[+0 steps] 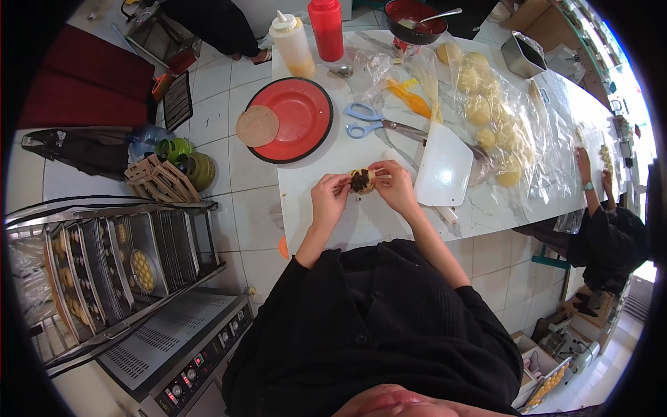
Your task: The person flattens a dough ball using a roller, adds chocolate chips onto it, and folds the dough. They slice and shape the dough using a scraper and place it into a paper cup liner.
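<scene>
A small piece of pale dough with a dark brown filling on top (362, 182) is held just over the near edge of the white marbled table (333, 226). My left hand (329, 200) pinches its left side, and the fingers of my right hand (394, 185) grip it from the right. Beyond lie blue-handled scissors (365, 130). To the right rests a white plastic scraper (445, 170). A red plate with a dark rim (306, 115) stands to the left, a round pinkish-brown slice (257, 126) overhanging its left side.
Plastic-covered dough balls (479, 110) lie right, near an orange-filled piping bag (411, 97). Behind stand a cream squeeze bottle (293, 48), a red one (325, 31) and a bowl (415, 31). A tray rack (125, 264) is left; a co-worker (604, 236) is right.
</scene>
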The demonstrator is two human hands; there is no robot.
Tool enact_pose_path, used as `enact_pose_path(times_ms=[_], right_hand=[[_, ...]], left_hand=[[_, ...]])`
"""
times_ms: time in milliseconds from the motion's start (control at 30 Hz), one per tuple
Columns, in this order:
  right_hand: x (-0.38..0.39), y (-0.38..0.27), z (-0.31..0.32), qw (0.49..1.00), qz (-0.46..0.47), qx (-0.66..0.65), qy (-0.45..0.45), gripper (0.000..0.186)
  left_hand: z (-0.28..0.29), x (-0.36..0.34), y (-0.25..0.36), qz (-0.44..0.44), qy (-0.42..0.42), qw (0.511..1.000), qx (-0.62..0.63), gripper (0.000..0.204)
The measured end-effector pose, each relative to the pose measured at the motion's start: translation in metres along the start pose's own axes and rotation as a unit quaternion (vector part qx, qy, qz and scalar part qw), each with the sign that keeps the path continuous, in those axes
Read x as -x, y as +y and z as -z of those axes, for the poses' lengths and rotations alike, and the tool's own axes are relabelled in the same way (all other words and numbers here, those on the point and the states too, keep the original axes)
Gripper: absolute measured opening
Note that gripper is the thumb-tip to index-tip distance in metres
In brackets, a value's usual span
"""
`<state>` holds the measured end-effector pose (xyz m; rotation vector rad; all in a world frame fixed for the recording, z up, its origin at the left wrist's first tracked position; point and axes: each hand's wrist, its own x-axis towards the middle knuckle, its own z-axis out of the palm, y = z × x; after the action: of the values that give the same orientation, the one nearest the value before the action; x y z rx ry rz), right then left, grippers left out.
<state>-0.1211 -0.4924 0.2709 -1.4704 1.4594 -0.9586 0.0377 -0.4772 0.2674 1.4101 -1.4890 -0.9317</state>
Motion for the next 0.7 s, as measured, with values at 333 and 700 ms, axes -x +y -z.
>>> enact_pose_path(times_ms=[333,700], right_hand=[[0.003,-0.004,0.0,0.997,0.04,-0.002,-0.067,0.034],[0.007,-0.012,-0.012,0.997,0.047,0.035,0.041,0.017]], left_hand=[[0.003,-0.011,0.013,-0.021,-0.053,0.998,-0.038,0.028],[-0.007,-0.008,-0.007,-0.126,-0.015,0.983,-0.131,0.015]])
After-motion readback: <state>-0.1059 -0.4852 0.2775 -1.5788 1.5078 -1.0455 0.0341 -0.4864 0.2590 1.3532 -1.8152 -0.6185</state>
